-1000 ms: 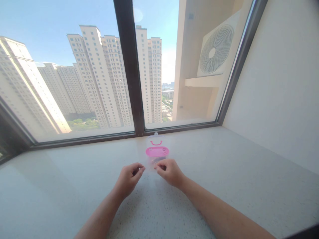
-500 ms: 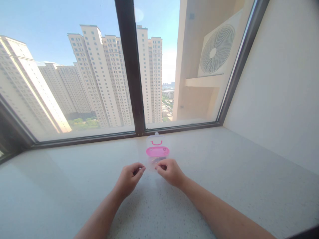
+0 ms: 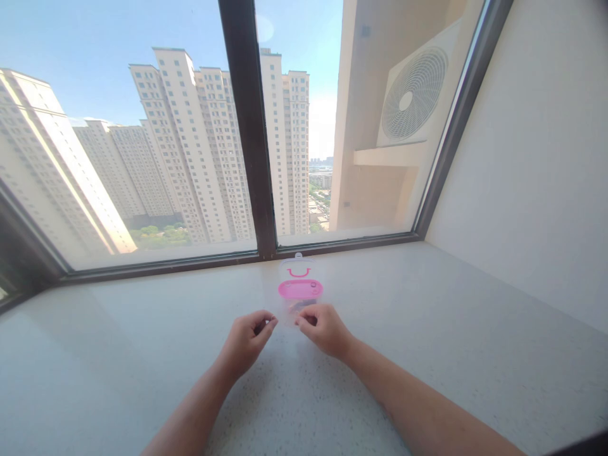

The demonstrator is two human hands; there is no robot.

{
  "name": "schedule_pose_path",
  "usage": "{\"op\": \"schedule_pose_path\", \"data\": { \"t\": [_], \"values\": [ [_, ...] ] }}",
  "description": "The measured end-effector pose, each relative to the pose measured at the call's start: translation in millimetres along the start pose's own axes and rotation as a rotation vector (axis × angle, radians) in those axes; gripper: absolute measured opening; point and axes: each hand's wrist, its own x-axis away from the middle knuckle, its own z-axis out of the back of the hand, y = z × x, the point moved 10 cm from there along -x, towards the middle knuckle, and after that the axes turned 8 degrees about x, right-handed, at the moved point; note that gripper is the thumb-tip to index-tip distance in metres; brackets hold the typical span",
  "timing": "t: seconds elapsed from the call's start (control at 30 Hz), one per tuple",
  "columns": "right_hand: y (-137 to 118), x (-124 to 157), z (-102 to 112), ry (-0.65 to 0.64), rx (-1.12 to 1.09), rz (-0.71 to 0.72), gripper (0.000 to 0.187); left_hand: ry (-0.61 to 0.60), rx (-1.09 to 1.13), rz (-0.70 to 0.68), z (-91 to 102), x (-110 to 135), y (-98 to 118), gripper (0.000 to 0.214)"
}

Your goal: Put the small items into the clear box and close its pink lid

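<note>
A small clear plastic box [image 3: 291, 306] with a pink inner tray [image 3: 299, 289] stands on the pale speckled sill. Its clear lid [image 3: 298, 261] is up at the back and shows a pink curved handle. My left hand [image 3: 249, 335] is closed in a pinch to the front left of the box, apart from it. To the front right, my right hand [image 3: 325, 328] also pinches thumb and finger together, covering part of the box's lower right. Whatever lies between the fingertips of either hand is too small to make out. Small items on the tray are not clear either.
Behind the box runs the dark window frame [image 3: 199, 262], with tall buildings [image 3: 190, 139] and an air-conditioner unit [image 3: 413, 95] outside the glass. A white wall [image 3: 536, 164] rises on the right. The speckled sill [image 3: 118, 367] stretches to both sides.
My right hand has shifted very slightly. The left hand and the box look the same as before.
</note>
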Motion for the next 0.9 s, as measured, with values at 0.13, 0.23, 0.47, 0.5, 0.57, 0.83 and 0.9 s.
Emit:
{"op": "schedule_pose_path", "data": {
  "t": [0.13,0.23,0.47,0.5,0.57,0.83,0.9],
  "values": [
    [1.6,-0.3,-1.4,-0.012,-0.026,-0.016,0.021,0.007,0.002,-0.002,0.2,-0.4,-0.9,0.031],
    [1.6,-0.4,-1.8,-0.017,-0.039,-0.023,0.021,0.011,0.002,-0.007,0.3,-0.5,-2.6,0.031],
    [2.5,-0.2,-3.0,-0.031,-0.043,-0.035,0.021,0.010,-0.016,-0.031,0.1,-0.4,-1.0,0.032],
    [2.8,-0.1,-3.4,-0.034,-0.042,-0.035,0.021,0.008,-0.019,-0.031,-0.1,-0.5,-0.9,0.032],
    [2.8,0.1,-3.6,-0.035,-0.039,-0.032,0.022,0.007,-0.022,-0.030,-0.4,-0.6,-0.7,0.031],
    [-0.5,0.8,-2.8,-0.041,-0.022,-0.017,0.027,0.029,-0.014,-0.036,1.8,0.0,1.3,0.029],
    [-1.6,1.0,-2.6,-0.044,-0.021,-0.016,0.027,0.031,-0.015,-0.035,2.3,0.0,1.6,0.029]
  ]
}}
